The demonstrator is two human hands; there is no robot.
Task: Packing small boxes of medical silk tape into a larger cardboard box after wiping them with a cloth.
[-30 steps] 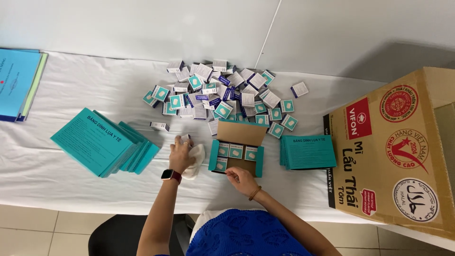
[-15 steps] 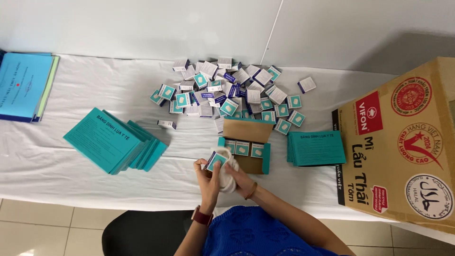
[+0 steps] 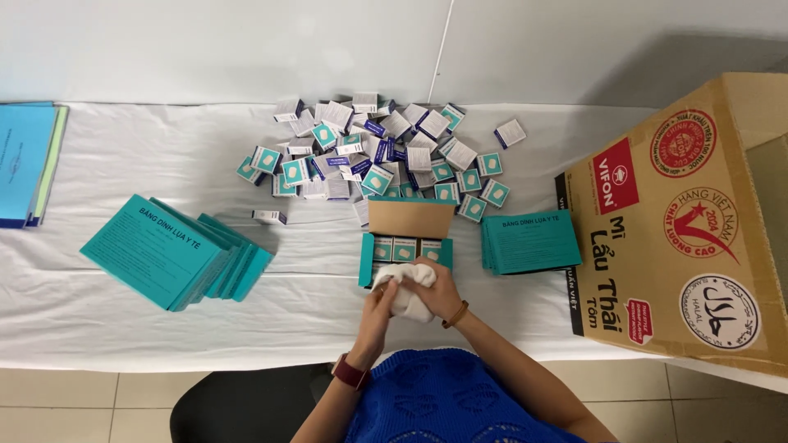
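Note:
My left hand [image 3: 377, 308] and my right hand [image 3: 444, 290] meet at the front edge of an open teal carton [image 3: 366, 261]. Both are closed on a bunched white cloth [image 3: 408, 300]. The cloth covers whatever lies between my palms, so I cannot tell if a small box is inside it. The carton holds a row of small teal-and-white boxes [image 3: 404, 248], and its brown flap stands up at the back. A watch is on my left wrist and a bracelet on my right.
A heap of several small boxes [image 3: 379, 154] lies behind the carton, and one stray box [image 3: 269, 216] sits to its left. Flat teal cartons are stacked at left [image 3: 164, 250] and right [image 3: 530, 240]. A large cardboard box [image 3: 681, 230] stands at right, blue folders [image 3: 25, 160] at far left.
My hands moved right and forward from beside the carton to its front edge. The small box that my left hand held up has gone out of sight behind the cloth.

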